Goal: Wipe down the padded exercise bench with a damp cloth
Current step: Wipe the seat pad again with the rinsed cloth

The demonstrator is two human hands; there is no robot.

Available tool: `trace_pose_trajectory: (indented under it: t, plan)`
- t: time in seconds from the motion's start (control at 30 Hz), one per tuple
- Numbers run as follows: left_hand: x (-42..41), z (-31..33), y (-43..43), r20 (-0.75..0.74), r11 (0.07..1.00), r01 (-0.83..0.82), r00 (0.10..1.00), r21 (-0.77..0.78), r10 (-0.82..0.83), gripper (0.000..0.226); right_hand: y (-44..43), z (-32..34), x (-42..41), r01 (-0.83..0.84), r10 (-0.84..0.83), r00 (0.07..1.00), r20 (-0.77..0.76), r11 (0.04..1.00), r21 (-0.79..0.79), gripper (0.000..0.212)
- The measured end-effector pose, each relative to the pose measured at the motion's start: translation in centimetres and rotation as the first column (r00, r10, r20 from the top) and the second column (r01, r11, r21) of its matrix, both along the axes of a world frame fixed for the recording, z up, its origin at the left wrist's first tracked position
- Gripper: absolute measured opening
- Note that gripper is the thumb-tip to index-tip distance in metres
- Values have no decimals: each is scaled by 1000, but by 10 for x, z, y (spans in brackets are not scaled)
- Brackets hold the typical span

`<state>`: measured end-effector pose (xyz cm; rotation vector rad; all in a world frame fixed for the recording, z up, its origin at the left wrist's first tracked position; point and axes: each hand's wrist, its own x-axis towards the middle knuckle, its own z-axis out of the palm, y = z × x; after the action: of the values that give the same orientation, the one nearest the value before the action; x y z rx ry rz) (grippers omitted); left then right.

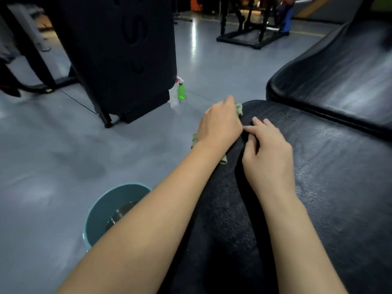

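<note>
Black, creased vinyl covers the bench seat pad [318,166], which fills the middle and lower right of the head view. Its tilted backrest pad [339,77] rises towards the upper right corner.

At the seat pad's left edge, just above the middle of the frame, the left hand [220,124] lies over a pale green cloth [239,108]. It holds the cloth against the rim. Bits of cloth show beyond the knuckles and below the wrist. The fingers are hidden, but they seem curled round the fabric.

Just beside it, the right hand [267,154] rests on the pad. Its fingers are loosely bent and hold nothing, and its forefinger nearly touches the left hand.

On the grey floor [53,145] at lower left stands a teal bucket [99,213] with water in it. A green spray bottle [181,92] stands above centre, beside a dark machine housing [127,49].
</note>
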<state>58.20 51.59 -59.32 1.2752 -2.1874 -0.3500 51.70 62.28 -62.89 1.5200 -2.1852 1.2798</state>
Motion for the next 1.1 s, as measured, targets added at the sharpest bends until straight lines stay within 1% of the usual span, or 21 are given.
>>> trace_pose_trajectory:
  t: [0.07,0.13,0.17,0.23,0.3,0.4,0.53,0.63,0.77,0.87,0.97,1.1]
  plan:
    - [-31,16,-17,65,994,110,992,-15,-109,22,-1,-1,-4,31,-30,999,14,998,-56,38]
    - [-55,30,-31,114,973,233,966,-1,-231,23,0,2,-6,61,-53,995,84,993,-103,42]
    - [-62,35,-37,119,961,276,954,18,-276,20,0,4,-6,78,-65,991,116,990,-118,43]
    - [-67,36,-43,143,947,319,937,23,-319,13,0,5,-5,107,-93,988,121,987,-118,45]
    - [-61,30,-42,143,941,337,931,5,-335,14,-1,3,-6,126,-118,990,81,986,-109,47]
    - [-49,23,-36,112,951,310,944,16,-310,22,-2,-1,-5,114,-114,993,13,991,-65,47]
    - [-31,17,-25,127,962,270,954,35,-272,34,0,-3,-3,90,-89,993,-71,996,1,50]
    - [-10,7,-18,59,969,239,968,70,-243,39,2,-4,2,104,-94,986,-141,992,69,55]
    - [28,-14,10,100,989,145,984,39,-148,46,8,-11,15,129,-96,962,-257,985,115,60]
    - [57,-31,32,123,996,85,989,18,-87,49,9,-10,21,118,-79,967,-241,981,155,67]
    - [83,-44,48,132,998,55,989,36,-60,50,10,-15,39,19,27,970,-243,982,186,67]
    - [115,-58,71,123,998,29,992,57,-36,50,9,-27,62,-151,217,933,-288,960,235,57]
